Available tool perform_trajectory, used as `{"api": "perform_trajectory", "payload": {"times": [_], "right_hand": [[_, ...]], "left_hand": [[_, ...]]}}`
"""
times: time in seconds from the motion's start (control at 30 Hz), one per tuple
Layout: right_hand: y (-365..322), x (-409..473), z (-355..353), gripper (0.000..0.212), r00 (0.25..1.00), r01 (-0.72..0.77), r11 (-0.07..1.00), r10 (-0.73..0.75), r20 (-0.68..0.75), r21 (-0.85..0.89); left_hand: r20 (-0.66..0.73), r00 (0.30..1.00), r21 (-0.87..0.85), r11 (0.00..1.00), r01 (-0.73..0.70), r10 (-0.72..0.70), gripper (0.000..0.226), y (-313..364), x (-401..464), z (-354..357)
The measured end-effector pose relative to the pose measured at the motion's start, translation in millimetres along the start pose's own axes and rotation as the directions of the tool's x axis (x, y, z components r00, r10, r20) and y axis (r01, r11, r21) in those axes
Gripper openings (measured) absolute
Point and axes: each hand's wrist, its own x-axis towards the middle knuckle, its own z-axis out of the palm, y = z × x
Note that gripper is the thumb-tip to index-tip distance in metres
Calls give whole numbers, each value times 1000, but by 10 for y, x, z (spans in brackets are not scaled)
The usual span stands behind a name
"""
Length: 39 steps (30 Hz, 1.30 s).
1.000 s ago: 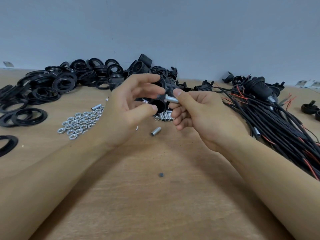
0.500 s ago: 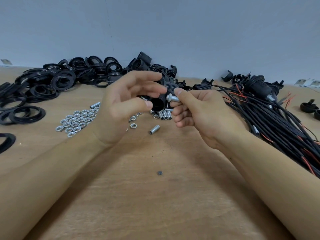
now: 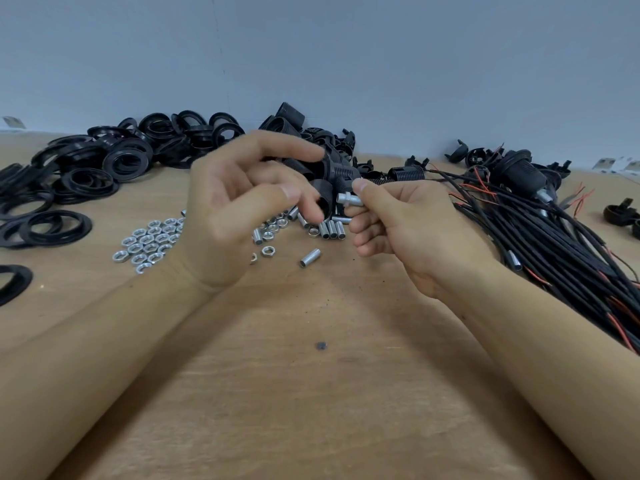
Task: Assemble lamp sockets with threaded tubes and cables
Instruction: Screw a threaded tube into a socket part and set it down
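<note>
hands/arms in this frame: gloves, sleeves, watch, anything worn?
Nothing worn that shows. The left hand and right hand are bare, no gloves, no rings visible. Both forearms are bare up to the frame edge: no sleeves, watch or wristband in view. The left hand's fingers are motion-blurred, so small details there can't be ruled out.

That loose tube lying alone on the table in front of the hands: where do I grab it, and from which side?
Take the loose tube across its middle, coming straight down from above. It lies flat on the bare table, slanted, its open end toward the person, with free space on both long sides, so pinch across those sides. The nearest nut lies apart on its left.
</note>
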Motion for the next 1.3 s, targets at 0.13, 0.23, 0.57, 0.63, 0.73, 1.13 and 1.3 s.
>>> {"api": "perform_trajectory", "payload": {"times": [0.13, 0.23, 0.57, 0.63, 0.73, 1.13, 1.3], "right_hand": [[1, 0, -4, 34, 1000, -23, 1000, 23, 14, 3], [0, -5, 3, 34, 998, -60, 998, 60, 29, 17], [-33, -4, -32, 22, 987, -155, 982, 151, 46, 104], [-32, -6, -37, 15, 988, -155, 982, 152, 39, 112], [-26, -1, -49, 10, 989, -151, 982, 149, 20, 110], [-26, 1, -60, 6, 989, -150, 981, 148, 21, 126], [-62, -30, -35, 10, 994, -79, 979, 61, 95, 188]], "left_hand": [[-137, 990, 244, 970, 15, 19, 27, -45, -5, -1], [-120, 989, 619, 785, 10, 82, 28, -106, -37, 21], [-314, 914, 860, 332, 388, -255, 38, -215, 63, -308], [-297, 921, 860, 348, 373, -252, 35, -224, 68, -309], [-304, 921, 870, 323, 373, -245, 30, -229, 72, -322], [-343, 916, 689, 606, 397, -210, 20, -248, 93, -314], [-240, 904, 149, 907, 395, -355, 34, -117, 125, -211]]}}
